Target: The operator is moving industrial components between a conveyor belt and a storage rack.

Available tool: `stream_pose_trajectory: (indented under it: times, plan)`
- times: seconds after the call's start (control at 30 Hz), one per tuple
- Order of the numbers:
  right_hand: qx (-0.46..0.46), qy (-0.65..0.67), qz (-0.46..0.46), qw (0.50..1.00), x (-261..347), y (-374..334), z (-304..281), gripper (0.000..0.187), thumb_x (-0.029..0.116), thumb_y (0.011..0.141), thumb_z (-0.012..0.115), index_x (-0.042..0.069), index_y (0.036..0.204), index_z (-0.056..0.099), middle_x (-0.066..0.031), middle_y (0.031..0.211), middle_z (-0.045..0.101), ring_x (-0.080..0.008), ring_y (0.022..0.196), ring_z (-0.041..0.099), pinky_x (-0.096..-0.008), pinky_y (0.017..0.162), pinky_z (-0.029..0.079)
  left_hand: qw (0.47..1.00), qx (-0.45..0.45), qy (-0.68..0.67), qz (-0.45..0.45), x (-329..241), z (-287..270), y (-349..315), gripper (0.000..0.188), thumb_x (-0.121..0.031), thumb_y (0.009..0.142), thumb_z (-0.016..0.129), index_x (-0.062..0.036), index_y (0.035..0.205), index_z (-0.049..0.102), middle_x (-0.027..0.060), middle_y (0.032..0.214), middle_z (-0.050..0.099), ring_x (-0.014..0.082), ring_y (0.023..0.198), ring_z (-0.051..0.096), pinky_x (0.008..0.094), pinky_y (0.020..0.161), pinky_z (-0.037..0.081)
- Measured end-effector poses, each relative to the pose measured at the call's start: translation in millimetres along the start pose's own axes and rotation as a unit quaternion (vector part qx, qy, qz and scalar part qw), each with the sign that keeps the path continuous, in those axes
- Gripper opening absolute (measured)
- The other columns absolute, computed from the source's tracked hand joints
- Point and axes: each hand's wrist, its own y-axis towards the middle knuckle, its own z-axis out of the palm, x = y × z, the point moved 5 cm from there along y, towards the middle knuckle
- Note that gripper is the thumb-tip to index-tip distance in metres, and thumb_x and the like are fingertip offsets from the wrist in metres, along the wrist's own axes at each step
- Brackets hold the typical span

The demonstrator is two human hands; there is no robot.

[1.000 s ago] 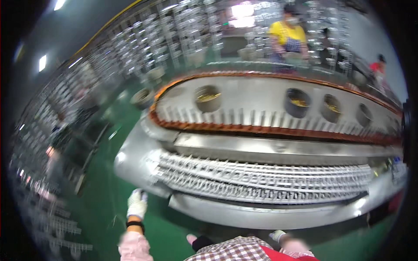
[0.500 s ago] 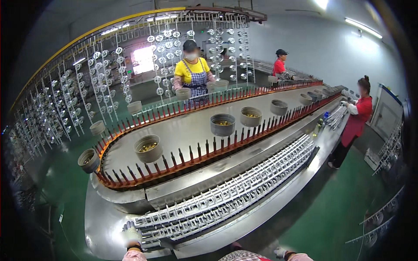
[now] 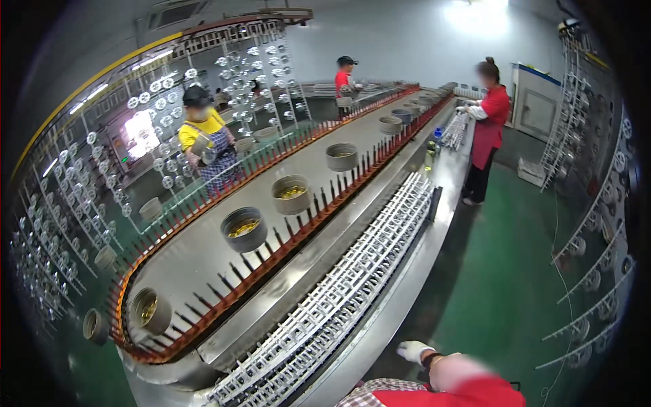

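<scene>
My right hand (image 3: 412, 351), in a white glove with a dark band at the wrist, hangs beside the near edge of the steel bench (image 3: 389, 324). Its fingers look loosely stretched and no object shows in them. My left hand is outside the picture. Along the bench lies a long stack of silvery metal racks (image 3: 325, 298) with rows of short prongs, the things nearest to my right hand. Past them runs a looped conveyor with upright dark spindles (image 3: 234, 271) on an orange-brown track.
Round grey tubs (image 3: 244, 229) stand along the conveyor, several with gold-coloured pieces. A bottle (image 3: 430, 156) sits on the bench. One person in red (image 3: 489, 112) works at its far end; another in a yellow shirt (image 3: 203, 139) stands across. Racks hang on the right (image 3: 586, 292).
The view has swung to the right. My left hand, earlier at the near end of the racks, has left the picture. My right hand and sleeve show more fully.
</scene>
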Motion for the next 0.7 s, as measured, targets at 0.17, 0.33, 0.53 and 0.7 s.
stream_pose_trajectory:
  times: [0.17, 0.33, 0.53, 0.7]
  plan:
    - [-0.019, 0.375, 0.013, 0.927, 64, 37, -27, 0.039, 0.035, 0.083, 0.040, 0.004, 0.105, 0.050, -0.0132, 0.098, 0.056, -0.0238, 0.086, 0.056, -0.0356, 0.077, 0.043, 0.984, 0.055, 0.097, 0.140, -71, -23, 4, 0.021, -0.016, 0.075, 0.049, -0.0040, 0.088, 0.059, 0.0162, 0.081, 0.058, 0.0296, 0.077, 0.055, 0.0365, 0.069, 0.043]
    - [-0.110, 0.784, -0.111, 0.600, 120, 109, -65, 0.043, 0.042, 0.085, 0.039, 0.004, 0.102, 0.047, -0.0072, 0.086, 0.057, -0.0189, 0.077, 0.055, -0.0396, 0.072, 0.044, 0.958, -0.010, 0.272, 0.091, -141, -82, -37, 0.015, -0.020, 0.074, 0.054, -0.0078, 0.083, 0.058, 0.0158, 0.080, 0.057, 0.0303, 0.075, 0.053, 0.0409, 0.066, 0.041]
    - [-0.119, 0.892, -0.030, 0.435, 129, 148, -128, 0.045, 0.051, 0.081, 0.039, 0.008, 0.080, 0.052, -0.0053, 0.059, 0.051, -0.0180, 0.048, 0.046, -0.0296, 0.043, 0.037, 0.918, -0.159, 0.325, 0.164, -109, -64, -90, 0.012, -0.019, 0.073, 0.056, -0.0087, 0.080, 0.058, 0.0136, 0.075, 0.058, 0.0295, 0.069, 0.054, 0.0422, 0.064, 0.041]
    - [-0.098, 0.878, -0.036, 0.467, 134, 107, -149, 0.036, 0.042, 0.082, 0.041, 0.008, 0.086, 0.052, -0.0039, 0.060, 0.050, -0.0135, 0.045, 0.042, -0.0280, 0.040, 0.035, 0.973, -0.039, 0.223, 0.036, -119, -35, -109, 0.016, -0.017, 0.074, 0.055, -0.0097, 0.087, 0.059, 0.0116, 0.081, 0.060, 0.0273, 0.074, 0.056, 0.0398, 0.075, 0.041]
